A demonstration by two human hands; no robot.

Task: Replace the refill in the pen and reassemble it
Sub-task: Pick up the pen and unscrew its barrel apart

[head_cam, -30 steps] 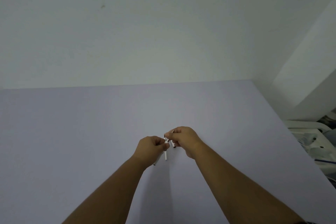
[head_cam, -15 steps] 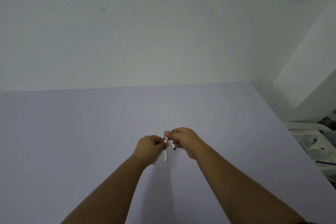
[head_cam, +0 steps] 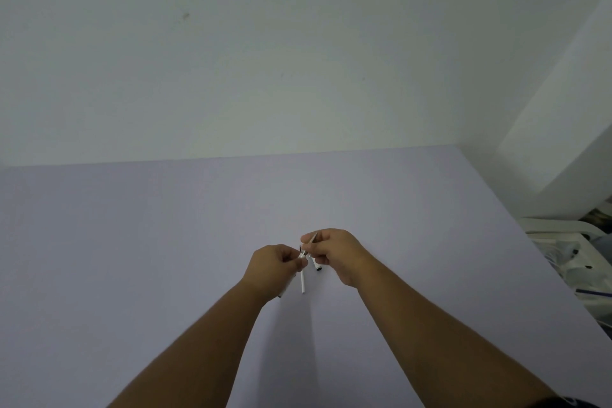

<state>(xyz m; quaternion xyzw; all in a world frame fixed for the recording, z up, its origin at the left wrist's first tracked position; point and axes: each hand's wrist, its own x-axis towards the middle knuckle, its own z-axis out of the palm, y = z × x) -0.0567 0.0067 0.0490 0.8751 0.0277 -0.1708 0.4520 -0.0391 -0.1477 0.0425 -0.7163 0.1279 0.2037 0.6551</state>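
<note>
Holding pen parts [head_cam: 303, 280], both hands, lavender table [head_cam: 132, 242]

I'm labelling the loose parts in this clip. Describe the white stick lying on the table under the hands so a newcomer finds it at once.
Start at the lavender table and find where the left hand and right hand meet. Just below that meeting point lies a thin white stick, pointing toward the camera. Unlike the short black-ended piece to its right, it is plain white and longer.

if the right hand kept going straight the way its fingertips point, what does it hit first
Likely the left hand: the right hand points left at it, with only the small pen part pinched between them. Depth is unclear.
</note>
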